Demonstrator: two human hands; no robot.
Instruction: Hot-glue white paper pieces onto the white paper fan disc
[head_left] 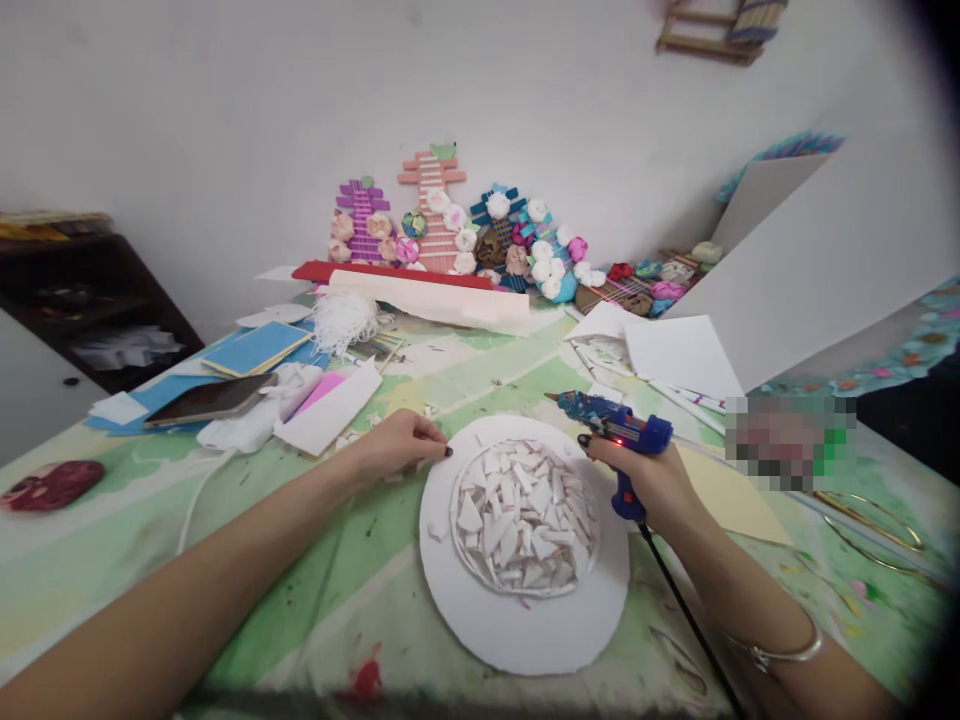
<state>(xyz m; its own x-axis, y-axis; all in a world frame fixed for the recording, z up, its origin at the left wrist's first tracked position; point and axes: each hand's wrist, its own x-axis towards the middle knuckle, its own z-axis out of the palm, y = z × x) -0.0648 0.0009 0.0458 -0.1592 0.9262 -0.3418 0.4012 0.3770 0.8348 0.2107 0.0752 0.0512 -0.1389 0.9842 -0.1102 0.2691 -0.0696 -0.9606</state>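
My right hand (664,490) is wrapped around a blue hot glue gun (626,428), its nozzle pointing left and a small red light lit on its side. A black cord runs down from its handle. My left hand (401,445) has its fingertips pinched together at the upper left rim of a round white cardboard disc (480,640); whether they grip the rim or a small scrap is hidden. Flat on the table, the disc carries a raised ring (491,582) surrounding a heap of torn white pieces (525,515).
Left lie a phone (206,400), blue sheets (259,347) and white string (345,322). Behind stand decorated stick crafts (435,220) and a red paper roll (390,275). At right are scissors (874,515), yellow paper (731,495) and white sheets (682,350).
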